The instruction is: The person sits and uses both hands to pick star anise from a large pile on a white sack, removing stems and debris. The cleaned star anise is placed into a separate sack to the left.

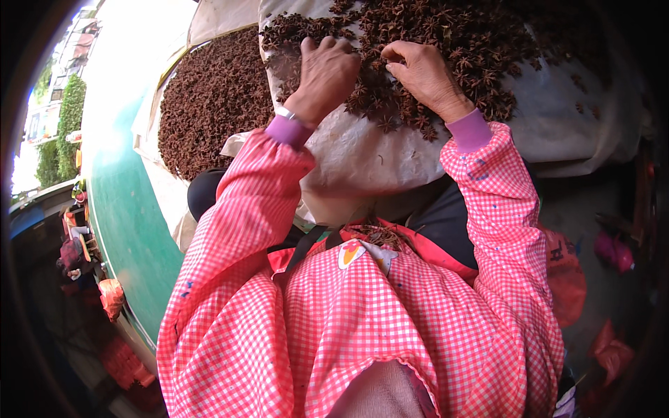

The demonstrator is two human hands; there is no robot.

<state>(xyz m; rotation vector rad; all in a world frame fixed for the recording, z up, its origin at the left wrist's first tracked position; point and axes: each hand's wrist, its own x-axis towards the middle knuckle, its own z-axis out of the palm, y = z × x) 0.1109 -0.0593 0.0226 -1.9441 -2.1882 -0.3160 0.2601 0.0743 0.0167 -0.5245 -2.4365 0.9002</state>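
Note:
Loose star anise (475, 47) lies spread over a white plastic sheet (366, 157) in front of me. My left hand (326, 73), with a silvery band at its wrist, is over the left part of the star anise; its fingers curl downward, and whether they hold anything is hidden. Close by on the right, my right hand (426, 73) is above the pods with thumb and forefinger bent towards each other. No item shows plainly between those fingertips. Left of the sheet is a large open sack (214, 104) full of small reddish-brown dried pieces.
Bits of stalk (384, 235) lie on the red cloth in my lap. Green flooring (125, 198) stretches away at the left, with an orange bag (111, 299) at its edge and a person (73, 256) beyond. Red bags (564, 282) sit low at the right.

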